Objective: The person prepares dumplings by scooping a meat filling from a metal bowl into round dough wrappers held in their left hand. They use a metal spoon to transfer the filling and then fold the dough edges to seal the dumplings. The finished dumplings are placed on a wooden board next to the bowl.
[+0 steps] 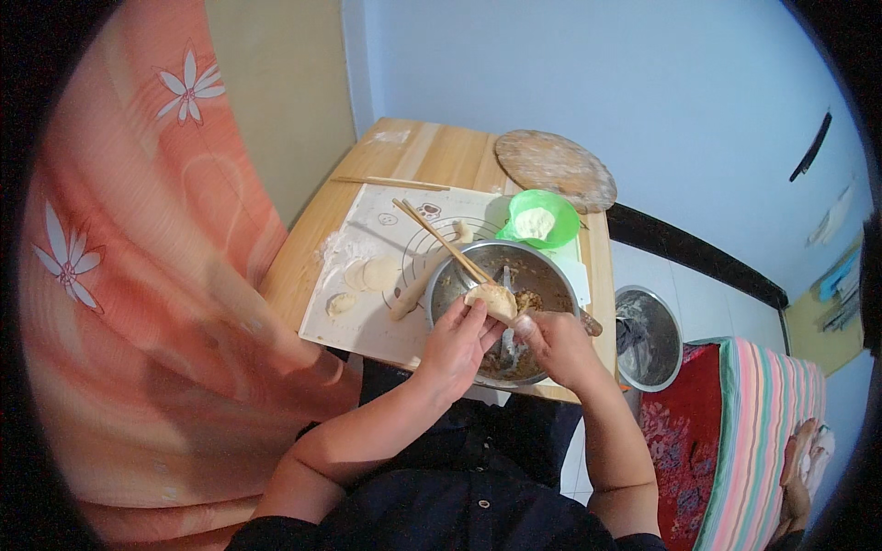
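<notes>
1. Head view: folded dough wrapper (490,298) held over steel bowl (444,292).
2. Left hand (457,342): fingers curled nearly closed, supporting the wrapper.
3. Right hand (559,347): thumb and fingers closed on its right end.
4. Advised: pinch evenly, leaving 0 gaps along the edge.

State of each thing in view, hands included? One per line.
Dumpling: folded over; seal unclear
Left hand: holding dumpling
Right hand: pinching dumpling's edge
Metal bowl: upright, filling inside
Chopsticks: leaning in metal bowl
Green bowl: upright, white powder inside
Dough wrappers: flat, overlapping
Round board: lying flat, whitened
Floor basin: upright, dark item inside
</notes>
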The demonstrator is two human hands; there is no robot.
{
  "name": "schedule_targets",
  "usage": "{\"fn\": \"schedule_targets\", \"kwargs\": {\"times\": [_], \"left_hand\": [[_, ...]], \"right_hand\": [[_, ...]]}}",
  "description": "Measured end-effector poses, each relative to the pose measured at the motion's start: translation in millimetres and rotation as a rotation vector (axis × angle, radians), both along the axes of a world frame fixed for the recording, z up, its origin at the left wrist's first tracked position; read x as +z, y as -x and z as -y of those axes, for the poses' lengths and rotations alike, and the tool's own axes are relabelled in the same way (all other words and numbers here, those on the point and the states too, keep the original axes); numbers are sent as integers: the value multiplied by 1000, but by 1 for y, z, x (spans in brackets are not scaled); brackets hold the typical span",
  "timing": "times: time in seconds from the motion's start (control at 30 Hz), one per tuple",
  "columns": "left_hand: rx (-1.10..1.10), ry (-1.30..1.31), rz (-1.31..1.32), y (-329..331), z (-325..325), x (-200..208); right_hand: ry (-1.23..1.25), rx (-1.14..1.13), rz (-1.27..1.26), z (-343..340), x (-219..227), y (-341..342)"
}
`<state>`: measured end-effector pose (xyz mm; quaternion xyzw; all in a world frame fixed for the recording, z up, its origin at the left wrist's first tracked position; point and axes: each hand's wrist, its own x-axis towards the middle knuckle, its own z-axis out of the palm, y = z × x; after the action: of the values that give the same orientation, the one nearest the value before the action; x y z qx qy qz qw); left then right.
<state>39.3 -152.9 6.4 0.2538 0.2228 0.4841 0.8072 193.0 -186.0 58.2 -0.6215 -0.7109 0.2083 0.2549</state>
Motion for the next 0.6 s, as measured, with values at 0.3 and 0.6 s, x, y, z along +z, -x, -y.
{"fn": "schedule_targets", "kwargs": {"times": [0.3, 0.6], "left_hand": [[-26, -37, -102, 0, 0, -7], [-68, -378, -543, 0, 1, -20]], "right_hand": [[-7, 22, 51, 8, -2, 3], [-160, -53, -142, -12, -4, 5]]}}
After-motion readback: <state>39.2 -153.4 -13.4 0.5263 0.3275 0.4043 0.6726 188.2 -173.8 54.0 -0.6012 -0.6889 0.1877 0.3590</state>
